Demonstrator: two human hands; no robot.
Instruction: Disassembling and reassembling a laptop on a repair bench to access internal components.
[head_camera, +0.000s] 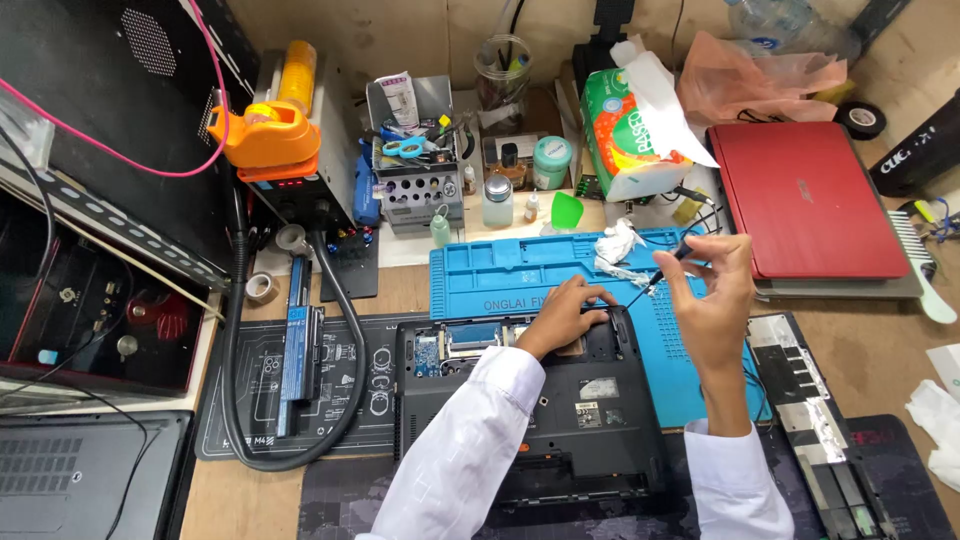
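Observation:
A black laptop base (585, 420) lies upside down before me, its top part opened so the circuit board (450, 345) shows. My left hand (562, 315) rests on the laptop's upper right corner, fingers curled down onto the inside. My right hand (712, 290) is raised just right of it and pinches a thin black screwdriver (655, 280), whose tip points down-left toward the corner by the left hand's fingers. Both arms wear white sleeves.
A blue work mat (500, 275) lies under the laptop's far side, with crumpled tissue (615, 245). A red laptop (805, 200) sits at right, a removed black panel (815, 400) below it. A black battery (298, 345), a hose and an orange-topped station (270, 135) are at left.

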